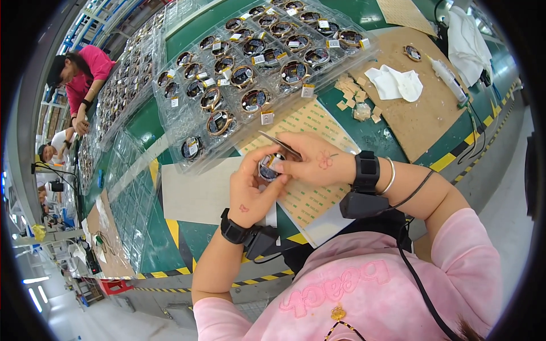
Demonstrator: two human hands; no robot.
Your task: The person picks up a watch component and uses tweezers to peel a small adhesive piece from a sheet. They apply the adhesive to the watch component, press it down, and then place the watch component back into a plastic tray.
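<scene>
My left hand (248,190) is closed around a small round watch-like module (267,170) with a dark, metallic body and a pale part on its face. My right hand (318,158) meets it there, thumb and fingertips pressing at the module's right side. Metal tweezers (280,142) lie in the right hand too, their points sticking out to the upper left. Fingers hide much of the module. Beneath the hands is a yellow sheet (318,199) with green print. Just beyond, a clear plastic tray (223,152) carries several similar round modules, many with small silver batteries attached.
A grey-white board (196,196) lies left of my hands. On the right, brown cardboard (424,133) bears a white cloth (392,83), small tan squares (350,91), a loose round module (412,53) and a white glue gun (448,78). A co-worker (94,65) reaches toward more trays at left.
</scene>
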